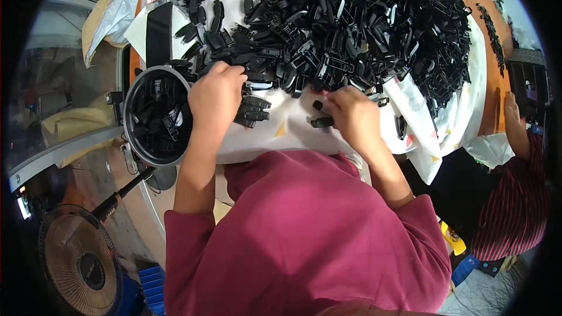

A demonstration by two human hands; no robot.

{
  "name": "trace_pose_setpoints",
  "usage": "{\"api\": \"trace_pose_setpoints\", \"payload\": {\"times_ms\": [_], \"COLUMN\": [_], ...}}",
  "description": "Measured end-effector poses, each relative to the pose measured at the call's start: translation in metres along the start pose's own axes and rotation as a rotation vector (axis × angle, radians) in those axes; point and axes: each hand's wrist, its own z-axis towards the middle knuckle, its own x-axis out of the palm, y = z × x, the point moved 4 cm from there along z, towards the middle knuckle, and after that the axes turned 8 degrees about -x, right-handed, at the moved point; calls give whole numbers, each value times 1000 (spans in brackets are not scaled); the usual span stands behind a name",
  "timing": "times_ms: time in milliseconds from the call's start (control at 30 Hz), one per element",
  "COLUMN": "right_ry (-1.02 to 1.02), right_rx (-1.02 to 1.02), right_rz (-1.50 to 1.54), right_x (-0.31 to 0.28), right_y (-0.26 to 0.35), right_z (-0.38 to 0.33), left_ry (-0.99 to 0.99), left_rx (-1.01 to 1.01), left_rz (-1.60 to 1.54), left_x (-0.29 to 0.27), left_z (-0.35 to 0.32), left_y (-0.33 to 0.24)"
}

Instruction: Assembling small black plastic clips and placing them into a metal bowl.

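A large heap of black clip-like plastic pieces [351,29] covers the far part of the table. At its near left edge is my left hand [216,93], its fingers curled together; what they grip, if anything, is hidden. A piece with a silvery strip [259,85] lies against those fingertips. Beside that hand, several similar black pieces [253,111] lie in a neat row on the cloth. My right hand [356,116] is closed at the heap's near edge, slightly blurred, with a black clip-like piece [323,122] poking out from under its fingers.
A dark round tub [130,120] with black pieces inside stands left of my left hand. Behind it lies a black phone [158,35]. A fan [82,263] stands at lower left. Another person's hand [514,118] and striped sleeve are at the right edge.
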Motion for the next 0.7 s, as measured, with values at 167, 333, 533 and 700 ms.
{"api": "trace_pose_setpoints", "payload": {"times_ms": [167, 333, 533, 700], "right_ry": [203, 17, -183, -376], "right_rx": [-43, 68, 418, 381], "right_rz": [-344, 247, 1059, 1504], "right_x": [32, 7, 7, -1], "right_y": [6, 1, -4, 14], "right_z": [-11, -2, 5, 28], "left_ry": [168, 168, 50, 520], "left_rx": [143, 222, 167, -310], "left_rz": [149, 187, -206, -1470], "left_x": [18, 24, 15, 12], "left_z": [9, 8, 10, 0], "left_y": [-3, -11, -7, -26]}}
